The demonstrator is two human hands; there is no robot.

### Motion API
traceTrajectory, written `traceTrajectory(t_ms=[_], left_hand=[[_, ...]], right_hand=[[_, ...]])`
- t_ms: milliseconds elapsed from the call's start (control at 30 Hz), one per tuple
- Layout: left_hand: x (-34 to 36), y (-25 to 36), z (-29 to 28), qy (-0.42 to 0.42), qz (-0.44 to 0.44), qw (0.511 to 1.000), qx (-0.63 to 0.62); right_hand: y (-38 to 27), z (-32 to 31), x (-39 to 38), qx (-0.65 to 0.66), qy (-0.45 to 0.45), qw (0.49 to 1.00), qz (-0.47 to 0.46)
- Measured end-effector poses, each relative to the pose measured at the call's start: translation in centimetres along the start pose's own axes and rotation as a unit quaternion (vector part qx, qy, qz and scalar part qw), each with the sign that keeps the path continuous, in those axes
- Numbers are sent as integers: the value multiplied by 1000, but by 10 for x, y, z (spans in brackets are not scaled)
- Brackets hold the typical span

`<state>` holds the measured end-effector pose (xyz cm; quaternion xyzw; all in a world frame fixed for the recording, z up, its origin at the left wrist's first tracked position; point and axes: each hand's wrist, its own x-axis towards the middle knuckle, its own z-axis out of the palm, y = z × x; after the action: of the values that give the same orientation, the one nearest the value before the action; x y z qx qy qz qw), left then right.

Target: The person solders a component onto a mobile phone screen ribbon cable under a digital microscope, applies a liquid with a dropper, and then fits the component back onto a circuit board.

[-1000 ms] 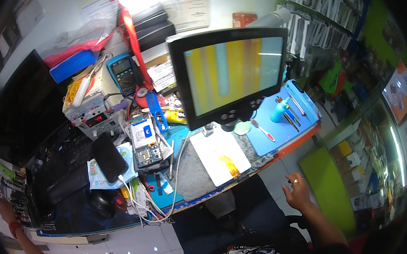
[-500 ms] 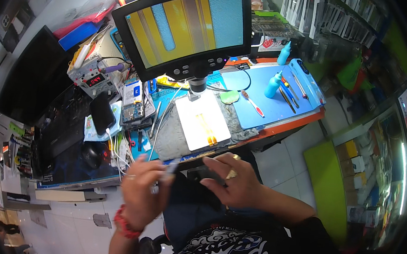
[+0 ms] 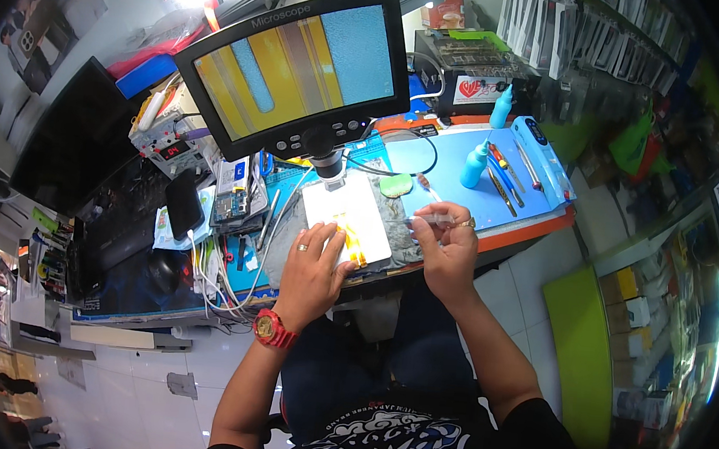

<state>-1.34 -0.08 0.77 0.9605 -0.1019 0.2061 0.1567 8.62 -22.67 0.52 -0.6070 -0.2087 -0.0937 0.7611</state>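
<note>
Beyond, lettered monitor point(image 3: 291, 73), left fingers point(image 3: 330, 244) on white plate point(image 3: 333, 202)

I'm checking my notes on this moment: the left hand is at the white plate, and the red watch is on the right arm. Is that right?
Not quite: the red watch is on the left arm, as the head view shows. The left hand is indeed at the white plate.
</note>
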Motion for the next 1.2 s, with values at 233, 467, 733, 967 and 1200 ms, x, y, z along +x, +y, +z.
traceTrajectory(t_ms=[233, 467, 733, 967, 1200], left_hand=[[-5, -2, 13, 44, -7, 998, -41], [-2, 2, 7, 75, -11, 996, -52], [-3, 3, 8, 78, -15, 995, -57], [-5, 0, 9, 67, -16, 996, -61], [-4, 0, 8, 69, -15, 996, -57]], right_hand=[[40, 46, 16, 13, -14, 1000, -24], [52, 59, 12, -60, -23, 995, -79], [52, 59, 9, -58, -4, 998, -35], [61, 59, 9, -88, -4, 994, -59], [61, 58, 9, -94, -26, 994, -50]])
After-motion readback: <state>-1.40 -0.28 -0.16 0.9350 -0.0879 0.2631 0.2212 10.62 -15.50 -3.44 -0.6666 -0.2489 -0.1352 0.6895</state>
